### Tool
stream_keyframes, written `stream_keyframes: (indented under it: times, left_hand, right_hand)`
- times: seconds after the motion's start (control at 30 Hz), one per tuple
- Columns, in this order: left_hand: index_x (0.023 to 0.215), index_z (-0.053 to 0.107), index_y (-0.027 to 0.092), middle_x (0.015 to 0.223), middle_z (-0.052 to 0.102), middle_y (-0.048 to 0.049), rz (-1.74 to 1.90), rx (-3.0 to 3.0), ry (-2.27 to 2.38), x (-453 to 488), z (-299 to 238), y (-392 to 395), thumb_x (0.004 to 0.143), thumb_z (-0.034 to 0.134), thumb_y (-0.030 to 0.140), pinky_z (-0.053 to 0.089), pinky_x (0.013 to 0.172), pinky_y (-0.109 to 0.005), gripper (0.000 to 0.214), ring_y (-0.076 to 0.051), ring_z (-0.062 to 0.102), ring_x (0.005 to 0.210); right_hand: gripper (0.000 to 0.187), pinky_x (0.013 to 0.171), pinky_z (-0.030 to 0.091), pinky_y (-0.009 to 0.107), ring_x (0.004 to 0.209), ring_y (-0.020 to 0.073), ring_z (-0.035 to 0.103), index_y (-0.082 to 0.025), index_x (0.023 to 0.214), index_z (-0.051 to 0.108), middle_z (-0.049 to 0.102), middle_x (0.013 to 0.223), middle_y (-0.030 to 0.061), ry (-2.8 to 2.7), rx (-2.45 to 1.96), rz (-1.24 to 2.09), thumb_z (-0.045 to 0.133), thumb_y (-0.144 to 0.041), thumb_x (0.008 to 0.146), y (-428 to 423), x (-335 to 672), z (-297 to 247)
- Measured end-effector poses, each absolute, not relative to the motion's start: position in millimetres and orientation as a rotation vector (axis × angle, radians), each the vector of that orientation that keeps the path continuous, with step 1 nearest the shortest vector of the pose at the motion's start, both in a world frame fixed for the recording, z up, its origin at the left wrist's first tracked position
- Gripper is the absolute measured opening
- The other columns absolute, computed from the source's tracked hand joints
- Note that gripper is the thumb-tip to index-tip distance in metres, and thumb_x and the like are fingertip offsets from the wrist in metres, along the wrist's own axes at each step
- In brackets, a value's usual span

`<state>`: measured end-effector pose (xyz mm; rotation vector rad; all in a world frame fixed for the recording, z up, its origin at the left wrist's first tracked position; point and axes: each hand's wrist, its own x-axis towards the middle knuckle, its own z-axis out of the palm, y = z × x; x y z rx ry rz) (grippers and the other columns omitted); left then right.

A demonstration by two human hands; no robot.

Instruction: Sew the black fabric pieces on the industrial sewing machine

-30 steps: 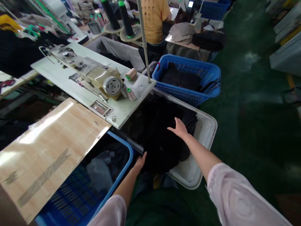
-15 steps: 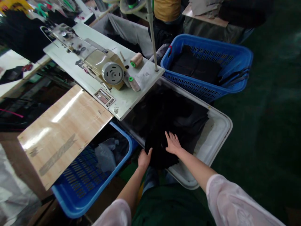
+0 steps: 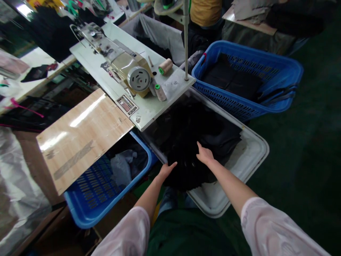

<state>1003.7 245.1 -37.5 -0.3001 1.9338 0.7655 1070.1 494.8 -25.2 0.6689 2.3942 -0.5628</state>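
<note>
A thick pile of black fabric pieces (image 3: 183,174) spreads over the near part of a white bin (image 3: 210,204), its lower edge fanned and overhanging the rim. At the pile's left edge, my left hand (image 3: 166,170) grips it with the thumb on top and the other fingers hidden beneath. My right hand (image 3: 205,154) is closed at the right side of the pile, one finger reaching forward and the rest curled into the dark cloth. Further dark grey pieces (image 3: 226,137) lie in the bin beyond my right hand.
A sewing machine (image 3: 130,67) with thread spools (image 3: 165,67) stands on a pale table just beyond the bin. A wooden board (image 3: 85,138) juts over a blue basket (image 3: 106,213) on the left. Another blue basket (image 3: 277,60) holding dark cloth sits behind right.
My right hand has gone from spread flat on the pile to curled into its right side. The left hand stays at the left edge. The view has shifted slightly left.
</note>
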Motion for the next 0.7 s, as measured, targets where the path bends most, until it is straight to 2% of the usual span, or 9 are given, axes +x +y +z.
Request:
stream_keyframes:
  times: [0.23,0.43,0.57,0.63,0.7]
  left_hand:
    - [0.123,0.059,0.016,0.123,0.061,-0.0099,0.883,-0.358,1.900,1014.0,-38.8,247.1,0.093,0.060,0.037,0.055,0.088,-0.044,0.036,-0.022,0.063,0.104]
    - [0.123,0.059,0.016,0.123,0.061,-0.0099,0.898,-0.371,1.865,1013.8,-39.6,242.9,0.093,0.060,0.037,0.055,0.088,-0.044,0.036,-0.022,0.063,0.104]
    - [0.123,0.058,0.017,0.124,0.061,-0.0101,0.930,-0.340,1.840,1013.9,-36.4,241.4,0.094,0.060,0.037,0.055,0.088,-0.044,0.036,-0.023,0.063,0.105]
    - [0.123,0.058,0.017,0.124,0.061,-0.0101,0.966,-0.292,1.808,1017.2,-34.5,243.6,0.094,0.059,0.037,0.055,0.089,-0.044,0.036,-0.023,0.063,0.106]
    - [0.123,0.059,0.017,0.125,0.061,-0.0101,1.008,-0.218,1.756,1023.5,-33.1,248.6,0.094,0.059,0.036,0.054,0.090,-0.046,0.035,-0.023,0.063,0.107]
  right_hand:
    - [0.074,0.088,0.046,0.034,0.105,0.0276,0.068,-0.016,0.153,0.030,0.071,0.114,0.0147,2.425,0.657,-0.503,0.056,-0.018,0.084,514.6,1056.1,2.5]
    - [0.069,0.089,0.047,0.039,0.108,0.0311,0.067,-0.011,0.154,0.026,0.066,0.122,0.0212,2.494,0.710,-0.383,0.047,-0.013,0.088,524.7,1063.0,32.7]
    - [0.071,0.086,0.049,0.040,0.104,0.0325,0.069,-0.002,0.152,0.025,0.068,0.114,0.0268,2.452,0.746,-0.331,0.050,-0.015,0.087,512.1,1079.8,36.5]
    - [0.067,0.084,0.050,0.038,0.100,0.0312,0.070,-0.001,0.148,0.034,0.071,0.105,0.0247,2.400,0.728,-0.353,0.053,-0.016,0.085,491.1,1091.2,30.9]
    - [0.062,0.082,0.051,0.034,0.097,0.0285,0.072,-0.007,0.144,0.042,0.074,0.100,0.0192,2.353,0.687,-0.406,0.055,-0.017,0.084,463.0,1102.8,23.2]
